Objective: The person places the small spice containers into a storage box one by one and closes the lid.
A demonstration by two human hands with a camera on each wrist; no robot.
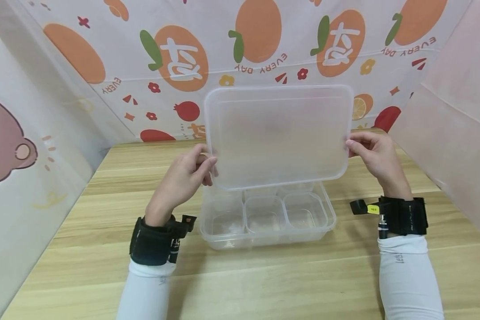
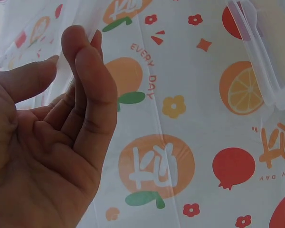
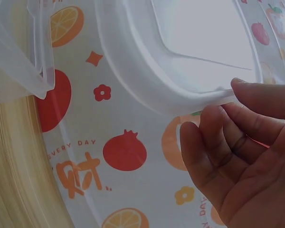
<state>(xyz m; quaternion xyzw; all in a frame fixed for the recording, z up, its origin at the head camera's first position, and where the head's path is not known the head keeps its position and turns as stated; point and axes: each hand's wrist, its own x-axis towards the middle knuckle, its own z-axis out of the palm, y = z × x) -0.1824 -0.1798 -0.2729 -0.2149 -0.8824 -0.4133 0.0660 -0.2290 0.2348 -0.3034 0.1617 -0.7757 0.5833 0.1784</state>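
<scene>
A translucent rectangular plastic lid is held up, tilted steeply, over a clear plastic container. My left hand pinches the lid's left edge between thumb and fingers. At the opposite edge, my right hand pinches the lid the same way; in the right wrist view its thumb lies on the rim of the lid and the fingers curl behind. Inside the container are several small clear compartments; the lid hides the back ones from the head view.
The container stands on a light wood-grain table. A white cloth printed with fruit hangs behind it. Pale cloths flank the table at left and right. Both wrists wear black camera straps.
</scene>
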